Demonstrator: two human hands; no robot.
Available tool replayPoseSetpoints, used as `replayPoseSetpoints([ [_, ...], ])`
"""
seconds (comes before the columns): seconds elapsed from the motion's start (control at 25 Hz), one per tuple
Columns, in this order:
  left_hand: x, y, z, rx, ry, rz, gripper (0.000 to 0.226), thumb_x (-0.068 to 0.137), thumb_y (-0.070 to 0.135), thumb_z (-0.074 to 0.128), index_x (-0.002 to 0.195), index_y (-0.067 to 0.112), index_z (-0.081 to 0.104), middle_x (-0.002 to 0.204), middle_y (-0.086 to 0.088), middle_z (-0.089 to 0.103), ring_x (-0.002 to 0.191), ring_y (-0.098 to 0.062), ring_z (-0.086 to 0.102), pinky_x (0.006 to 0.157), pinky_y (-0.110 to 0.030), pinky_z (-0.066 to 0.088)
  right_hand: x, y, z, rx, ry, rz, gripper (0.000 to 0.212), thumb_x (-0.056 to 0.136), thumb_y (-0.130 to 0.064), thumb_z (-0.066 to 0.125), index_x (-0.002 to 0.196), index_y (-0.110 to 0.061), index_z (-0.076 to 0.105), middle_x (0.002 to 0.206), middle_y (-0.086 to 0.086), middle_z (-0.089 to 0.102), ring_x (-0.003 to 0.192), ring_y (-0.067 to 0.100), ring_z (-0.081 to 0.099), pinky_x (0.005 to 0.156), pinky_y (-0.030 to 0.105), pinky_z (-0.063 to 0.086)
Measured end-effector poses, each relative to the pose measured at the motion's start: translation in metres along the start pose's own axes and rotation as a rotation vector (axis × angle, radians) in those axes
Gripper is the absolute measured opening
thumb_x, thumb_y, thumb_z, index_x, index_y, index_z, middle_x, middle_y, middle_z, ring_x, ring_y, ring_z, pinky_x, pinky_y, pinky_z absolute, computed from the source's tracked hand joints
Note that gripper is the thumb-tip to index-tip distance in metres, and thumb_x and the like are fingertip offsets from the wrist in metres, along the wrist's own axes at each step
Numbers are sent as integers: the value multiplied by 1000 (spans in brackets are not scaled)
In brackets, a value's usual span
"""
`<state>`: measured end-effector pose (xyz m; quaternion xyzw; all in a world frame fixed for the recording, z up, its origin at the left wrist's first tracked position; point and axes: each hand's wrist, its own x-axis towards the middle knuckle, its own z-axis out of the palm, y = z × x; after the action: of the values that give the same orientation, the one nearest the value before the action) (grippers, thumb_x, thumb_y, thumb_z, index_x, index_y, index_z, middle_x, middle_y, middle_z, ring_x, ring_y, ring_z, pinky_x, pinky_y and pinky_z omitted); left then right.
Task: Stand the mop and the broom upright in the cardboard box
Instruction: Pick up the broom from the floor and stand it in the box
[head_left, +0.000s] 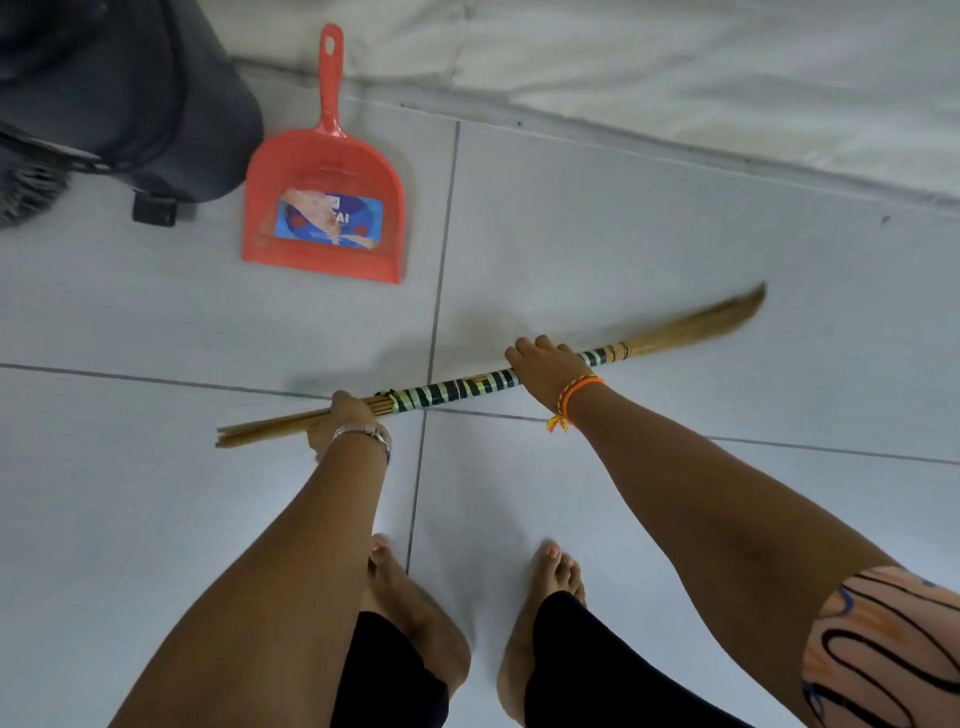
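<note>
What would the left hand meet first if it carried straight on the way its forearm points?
The left hand, closed on the broom, points up-frame across the tiled floor. Beyond the broom, the line seems to run toward the red dustpan, the first thing it would likely reach, though depth is unclear.

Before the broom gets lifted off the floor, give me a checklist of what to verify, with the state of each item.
1. Left hand closed on the bare stick end of the broom: ok.
2. Right hand on the striped taped handle: ok, though it seems to rest on top, full grip cannot tell.
3. Broom lying roughly flat along the tiled floor, bristle end to the right: ok.
4. Red dustpan clear of the broom: ok, it lies apart, farther away.
5. Cardboard box in sight: not ok, out of view.
6. Mop located: cannot tell.
</note>
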<state>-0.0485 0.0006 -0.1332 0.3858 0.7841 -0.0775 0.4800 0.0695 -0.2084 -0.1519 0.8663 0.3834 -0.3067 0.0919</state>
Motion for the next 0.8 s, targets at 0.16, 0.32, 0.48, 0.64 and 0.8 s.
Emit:
replayPoseSetpoints([
  [0.16, -80, 66, -28, -531, 130, 227, 34, 84, 24, 69, 115, 12, 63, 86, 2, 69, 69, -20, 67, 71, -33, 59, -31, -5, -77, 147, -22, 16, 32, 88, 3, 40, 119, -5, 40, 108, 18, 57, 103, 37, 48, 75, 47, 45],
  [0.32, -193, 149, -71, -740, 25, 464, 21, 90, -1, 56, 110, 4, 51, 68, -10, 63, 44, -18, 54, 53, -27, 53, -71, -10, -175, 223, -19, -22, 34, 87, 1, 47, 119, -9, 42, 106, 15, 57, 97, 36, 52, 79, 48, 49],
  [0.48, -305, 219, -129, -821, -54, 594, 33, 93, 10, 63, 125, 1, 57, 95, -25, 71, 68, -36, 70, 63, -43, 62, -123, -23, -293, 346, 6, 3, 35, 87, -4, 54, 120, -10, 47, 111, 15, 55, 98, 38, 53, 79, 38, 39],
  [0.64, -427, 276, -208, -813, -252, 793, 13, 98, 9, 62, 93, 3, 52, 56, -6, 48, 38, -12, 40, 43, -26, 39, -182, -50, -403, 607, 104, 18, 34, 79, -12, 69, 108, -7, 53, 106, 20, 63, 99, 36, 59, 76, 36, 42],
  [0.8, -502, 321, -281, -727, -476, 946, 23, 103, 17, 57, 84, 14, 45, 45, 2, 38, 30, -7, 31, 35, -19, 28, -214, -94, -486, 675, 85, -116, 43, 78, -17, 70, 116, -11, 50, 112, 16, 65, 104, 33, 59, 89, 42, 47],
])
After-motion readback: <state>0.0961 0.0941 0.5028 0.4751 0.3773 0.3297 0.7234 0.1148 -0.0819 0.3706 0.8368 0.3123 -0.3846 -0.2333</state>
